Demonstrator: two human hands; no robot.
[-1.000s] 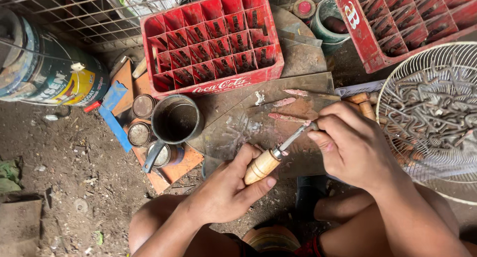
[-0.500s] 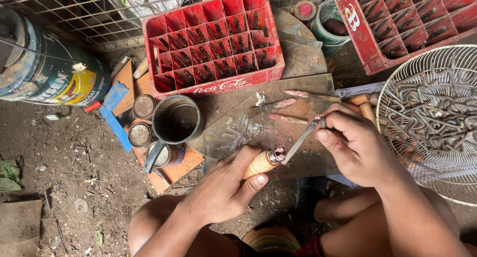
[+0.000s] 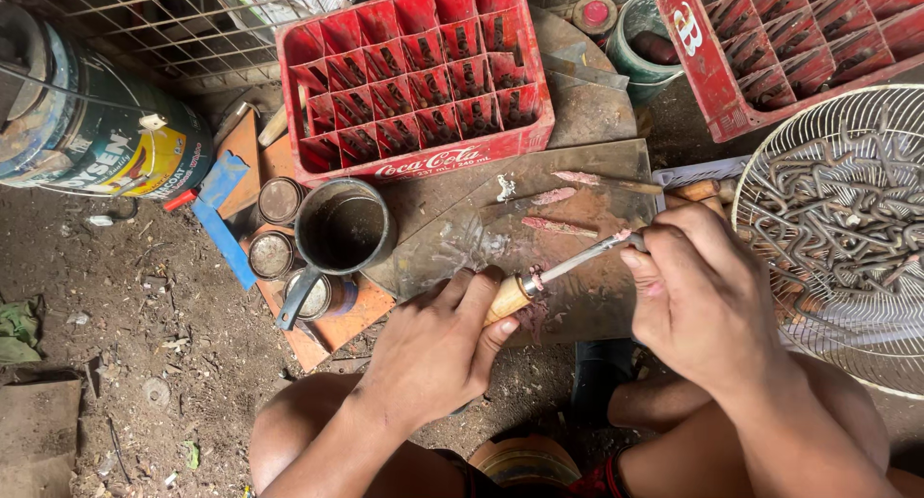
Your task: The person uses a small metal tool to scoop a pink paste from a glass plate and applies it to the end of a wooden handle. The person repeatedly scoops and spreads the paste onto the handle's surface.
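1. Head view, far left: a paint can lies on its side on the dirt.
2. Next, a dark metal cup stands among small round tins, below a red bottle crate.
3. Left hand is wrapped around the wooden handle of a thin metal tool, over a worn metal sheet.
4. Right hand pinches the tool's far end.
5. Far right, a wire fan guard holds bent metal pieces.
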